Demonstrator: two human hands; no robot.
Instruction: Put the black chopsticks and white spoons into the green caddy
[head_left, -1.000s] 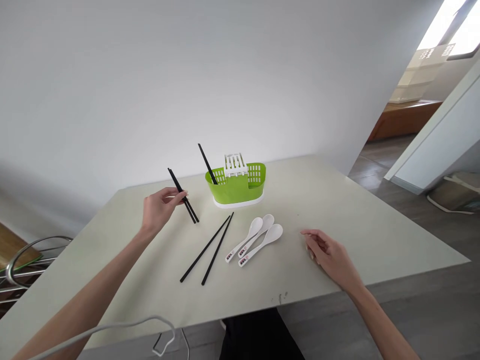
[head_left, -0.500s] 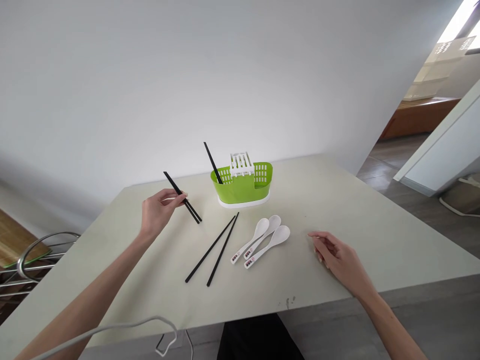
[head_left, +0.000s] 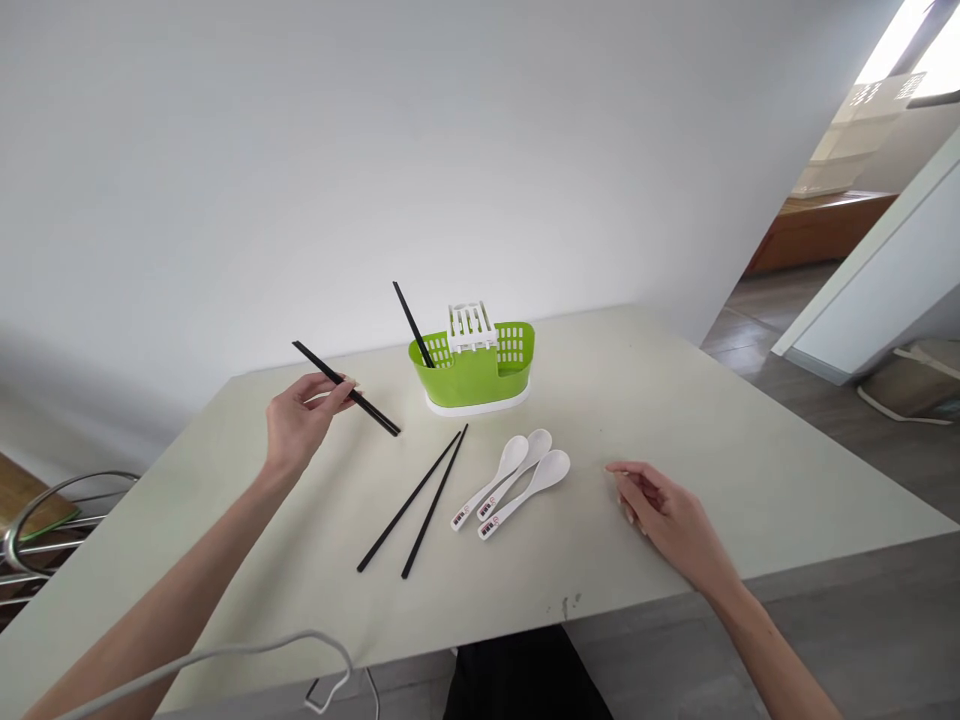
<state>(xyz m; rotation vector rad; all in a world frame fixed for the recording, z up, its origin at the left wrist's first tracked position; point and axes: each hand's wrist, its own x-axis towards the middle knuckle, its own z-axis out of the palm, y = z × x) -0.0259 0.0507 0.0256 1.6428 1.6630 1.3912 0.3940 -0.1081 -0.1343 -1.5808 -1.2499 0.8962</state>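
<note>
My left hand (head_left: 296,425) pinches a pair of black chopsticks (head_left: 376,414) near their middle, above the table's left side. They lie close together, lower tips slanting down to the right. A green cutlery basket (head_left: 466,383) with a white base and white slotted top stands at the back. More black chopsticks (head_left: 411,323) lean in its left compartment. In front of it, two black chopsticks (head_left: 409,502) lie on the table in a narrow V. Three white spoons (head_left: 529,492) rest beside them. To their right, my right hand (head_left: 671,515) lies loosely curled, holding nothing.
The pale table (head_left: 637,400) meets a white wall (head_left: 450,150) at the back. A grey cable (head_left: 247,647) crosses the front left edge. Metal rails (head_left: 30,548) of a rack stand beyond the table's left side.
The chopsticks in my left hand have tilted flatter, their upper ends swinging left and the two sticks coming closer together. My right hand stays put. The view has shifted slightly right.
</note>
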